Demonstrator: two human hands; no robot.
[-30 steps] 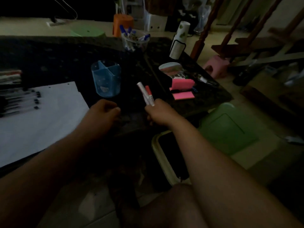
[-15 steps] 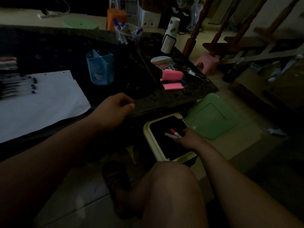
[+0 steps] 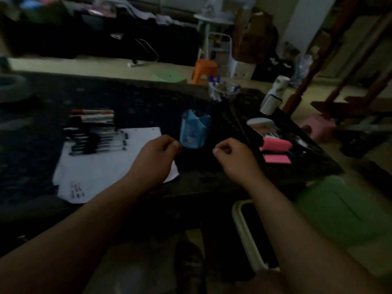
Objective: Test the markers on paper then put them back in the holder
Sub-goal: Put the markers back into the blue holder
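Dark table (image 3: 148, 98), dim light, picture somewhat blurred. Item: sheet of white paper (image 3: 106, 164), lying flat at the near left of the table, with a small cluster of coloured test marks (image 3: 76, 189) by its near left corner. Item: markers (image 3: 93, 116), several, lying side by side on the table just beyond the paper's far left corner, one with red ends. Item: dark pens (image 3: 97, 141), a row, lying across the paper's far left edge. Item: blue holder (image 3: 195, 132), upright, with inner dividers, just beyond the paper's far right corner; nothing can be made out in it. Item: clear cup (image 3: 222, 92) of blue-capped markers, at the far edge, well apart from the holder. Item: white bottle (image 3: 273, 96), upright at the far right; pink sticky notes (image 3: 276, 158) near the right edge. Left hand (image 3: 157, 153): over the paper's right edge, just left of the holder, fingers curled in, nothing seen in its grasp. Right hand (image 3: 233, 153): over bare table just right of the holder, fingers curled, thumb against forefinger, nothing seen in it. Below the table's near right: bin (image 3: 244, 225) with pale rim, green lid (image 3: 339, 209) beside it.
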